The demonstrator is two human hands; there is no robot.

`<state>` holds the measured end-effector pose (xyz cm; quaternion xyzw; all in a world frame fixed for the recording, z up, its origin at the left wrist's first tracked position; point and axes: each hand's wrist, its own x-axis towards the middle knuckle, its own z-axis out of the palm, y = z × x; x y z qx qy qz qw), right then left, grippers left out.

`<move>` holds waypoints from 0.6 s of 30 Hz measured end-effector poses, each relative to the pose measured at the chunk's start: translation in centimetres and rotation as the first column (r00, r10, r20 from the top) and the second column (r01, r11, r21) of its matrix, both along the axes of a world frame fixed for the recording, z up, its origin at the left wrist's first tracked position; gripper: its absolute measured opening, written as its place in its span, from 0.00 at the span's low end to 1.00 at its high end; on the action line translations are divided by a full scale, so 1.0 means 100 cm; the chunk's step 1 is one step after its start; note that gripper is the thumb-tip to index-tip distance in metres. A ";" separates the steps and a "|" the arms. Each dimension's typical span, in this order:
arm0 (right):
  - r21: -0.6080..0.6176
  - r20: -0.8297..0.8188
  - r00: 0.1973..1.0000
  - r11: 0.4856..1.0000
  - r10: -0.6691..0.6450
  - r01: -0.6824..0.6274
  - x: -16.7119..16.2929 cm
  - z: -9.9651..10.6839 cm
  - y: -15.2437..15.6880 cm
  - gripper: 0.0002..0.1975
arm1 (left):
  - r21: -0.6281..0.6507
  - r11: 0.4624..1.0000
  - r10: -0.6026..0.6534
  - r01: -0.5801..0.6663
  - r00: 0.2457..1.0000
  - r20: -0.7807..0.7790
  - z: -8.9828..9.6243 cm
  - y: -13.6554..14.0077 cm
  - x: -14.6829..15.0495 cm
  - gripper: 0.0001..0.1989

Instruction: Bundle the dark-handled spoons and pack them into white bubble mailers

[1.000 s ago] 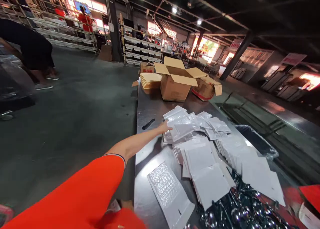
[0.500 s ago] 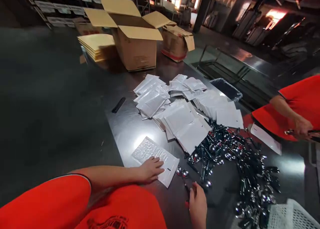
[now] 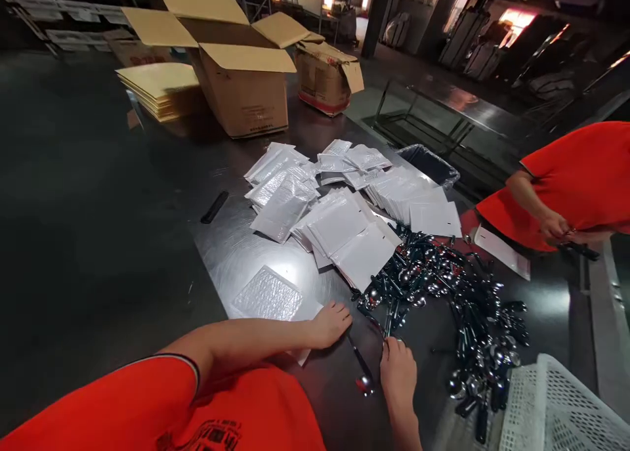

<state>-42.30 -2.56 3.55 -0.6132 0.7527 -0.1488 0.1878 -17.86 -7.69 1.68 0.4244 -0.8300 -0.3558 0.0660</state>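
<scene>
My left hand (image 3: 332,324) reaches across a white bubble mailer (image 3: 268,295), its fingers closed at the thin end of a spoon. This black-handled spoon (image 3: 361,362) slants down from the fingertips, its shiny round bowl toward me. To the right, my right hand (image 3: 398,367) is closed at the near edge of a pile of black-handled spoons (image 3: 433,274), gripping what looks like one of them; the fingers partly hide it. The mailer lies flat on the metal table (image 3: 211,251), partly under my left forearm.
White mailers (image 3: 339,221) lie stacked beyond the spoons. A black object (image 3: 214,207) rests near the left edge. Cardboard boxes (image 3: 246,96) and yellow padded envelopes (image 3: 160,86) stand farther back. At right are a white basket (image 3: 531,398) and a co-worker in red (image 3: 575,175) holding something dark.
My left hand has moved right off the mailer to a spoon. My right hand, earlier holding spoons near the mailer, has moved forward to the pile. The view has shifted right.
</scene>
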 end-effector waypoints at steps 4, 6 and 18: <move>0.085 0.093 0.955 0.958 -0.283 0.276 -0.033 0.016 0.006 0.18 | 0.084 0.996 -0.002 0.006 0.999 -0.041 -0.008 -0.009 -0.019 0.09; 0.144 0.173 0.920 0.933 -0.353 0.331 -0.035 0.018 0.009 0.20 | 0.098 0.995 -0.015 0.020 0.998 -0.054 -0.009 -0.010 -0.016 0.08; 0.178 0.714 0.687 0.984 -0.134 0.007 0.082 0.026 0.033 0.19 | 0.806 0.585 0.599 -0.089 0.718 -0.355 0.051 -0.016 -0.002 0.20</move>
